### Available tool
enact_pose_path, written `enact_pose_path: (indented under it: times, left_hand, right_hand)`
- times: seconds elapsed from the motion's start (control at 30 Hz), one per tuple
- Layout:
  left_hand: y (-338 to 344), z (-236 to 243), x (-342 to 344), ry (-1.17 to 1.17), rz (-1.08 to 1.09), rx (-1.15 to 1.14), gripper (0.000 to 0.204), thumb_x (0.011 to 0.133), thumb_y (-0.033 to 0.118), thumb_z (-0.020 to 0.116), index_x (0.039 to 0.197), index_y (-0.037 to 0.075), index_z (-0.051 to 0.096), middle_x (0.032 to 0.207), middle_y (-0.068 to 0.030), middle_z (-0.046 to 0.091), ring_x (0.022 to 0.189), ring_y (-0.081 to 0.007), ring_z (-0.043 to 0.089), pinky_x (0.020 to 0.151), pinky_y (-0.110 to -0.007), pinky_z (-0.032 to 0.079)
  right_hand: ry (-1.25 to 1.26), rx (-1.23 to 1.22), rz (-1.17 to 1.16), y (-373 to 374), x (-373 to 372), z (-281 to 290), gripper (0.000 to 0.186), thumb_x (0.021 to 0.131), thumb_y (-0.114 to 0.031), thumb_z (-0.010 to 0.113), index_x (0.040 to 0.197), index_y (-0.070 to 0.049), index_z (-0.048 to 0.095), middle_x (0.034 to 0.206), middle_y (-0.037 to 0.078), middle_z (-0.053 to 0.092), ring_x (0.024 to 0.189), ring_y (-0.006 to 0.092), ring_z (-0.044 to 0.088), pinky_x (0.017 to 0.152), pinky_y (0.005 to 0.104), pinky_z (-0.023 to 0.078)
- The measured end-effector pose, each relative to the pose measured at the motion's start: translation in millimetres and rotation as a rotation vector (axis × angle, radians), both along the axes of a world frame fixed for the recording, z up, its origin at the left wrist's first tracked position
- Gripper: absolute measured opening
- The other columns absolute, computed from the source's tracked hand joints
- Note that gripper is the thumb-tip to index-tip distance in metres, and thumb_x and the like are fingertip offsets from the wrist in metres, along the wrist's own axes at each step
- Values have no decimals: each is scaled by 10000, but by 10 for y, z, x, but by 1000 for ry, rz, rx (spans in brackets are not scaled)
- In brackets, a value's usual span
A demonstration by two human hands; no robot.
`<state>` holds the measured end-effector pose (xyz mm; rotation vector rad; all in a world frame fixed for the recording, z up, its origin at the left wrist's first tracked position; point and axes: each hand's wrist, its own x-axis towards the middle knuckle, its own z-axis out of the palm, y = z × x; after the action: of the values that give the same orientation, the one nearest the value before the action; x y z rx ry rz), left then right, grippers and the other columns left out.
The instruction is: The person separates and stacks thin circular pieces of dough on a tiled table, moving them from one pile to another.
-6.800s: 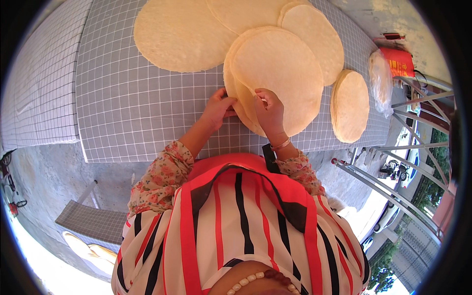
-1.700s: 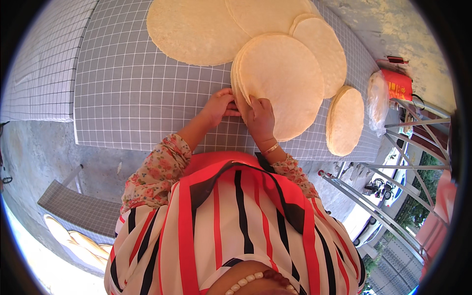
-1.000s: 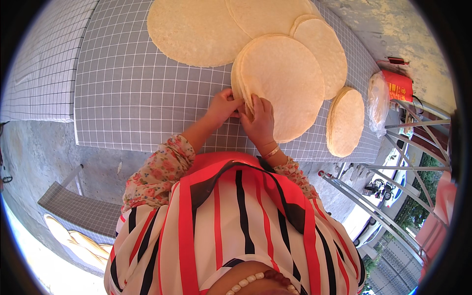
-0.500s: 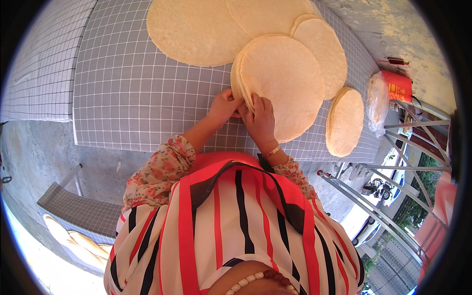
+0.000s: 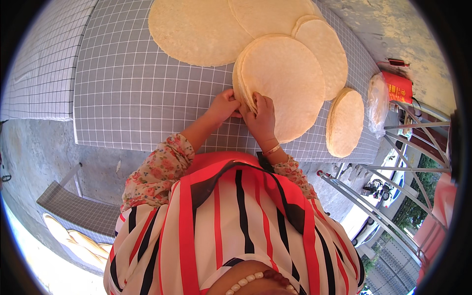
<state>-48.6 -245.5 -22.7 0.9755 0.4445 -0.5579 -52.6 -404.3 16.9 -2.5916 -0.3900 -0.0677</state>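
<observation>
A thick stack of thin round flatbreads (image 5: 285, 83) lies in front of me on a grey checked tablecloth (image 5: 132, 98). My right hand (image 5: 260, 117) is closed around the stack's near left edge, its fingers curled over the top and pinching several layers. Close beside it, my left hand (image 5: 222, 107) is closed too, thumb and fingertips together against the same edge. What lies between the left fingertips is partly hidden. The separate layers show along the stack's left side.
Wide flatbreads (image 5: 196, 32) overlap at the back, with a smaller stack (image 5: 324, 54) behind mine. Another stack (image 5: 345, 123) sits near the table's right end, by a clear plastic bag (image 5: 377, 103) and a red package (image 5: 397, 87). A metal frame (image 5: 418, 126) stands to the right.
The flatbreads have shifted very slightly to the right in the view. Both hands keep nearly the same place and grip at the stack's edge.
</observation>
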Motion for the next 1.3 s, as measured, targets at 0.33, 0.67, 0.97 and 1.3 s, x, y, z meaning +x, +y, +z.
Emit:
enact_pose_path:
  times: [0.33, 0.67, 0.97, 1.3]
  left_hand:
    - [-149, -18, 6, 8, 66, 128, 241, 896, 102, 641, 1115, 12, 593, 953, -71, 684, 793, -162, 690, 642, -289, 595]
    - [-209, -66, 0, 15, 113, 235, 228, 1016, 216, 505, 1061, 16, 605, 882, -87, 678, 735, -174, 686, 605, -311, 593]
    - [-223, -179, -9, -35, 79, 313, 228, 1008, 214, 517, 1043, 8, 610, 833, -73, 670, 661, -159, 656, 573, -299, 568]
    - [-93, -187, -40, -46, 37, 86, 243, 988, 252, 541, 1054, 29, 610, 874, -43, 635, 745, -118, 605, 654, -277, 532]
  right_hand:
    - [-16, -46, 12, 111, -58, 180, 570, 772, -130, 691, 1299, -2, 516, 1171, 209, 547, 1045, 409, 552, 900, 464, 480]
    - [42, -285, 42, 103, -88, 56, 541, 815, -126, 651, 1323, -19, 498, 1032, 159, 532, 986, 378, 568, 736, 442, 544]
    - [9, -294, 73, 170, -50, 18, 512, 837, -142, 632, 1299, 28, 491, 998, 157, 541, 930, 358, 593, 691, 429, 555]
    - [55, -273, 88, 221, 26, 4, 525, 834, -153, 627, 1316, -3, 484, 1097, 183, 552, 981, 375, 576, 757, 430, 541]
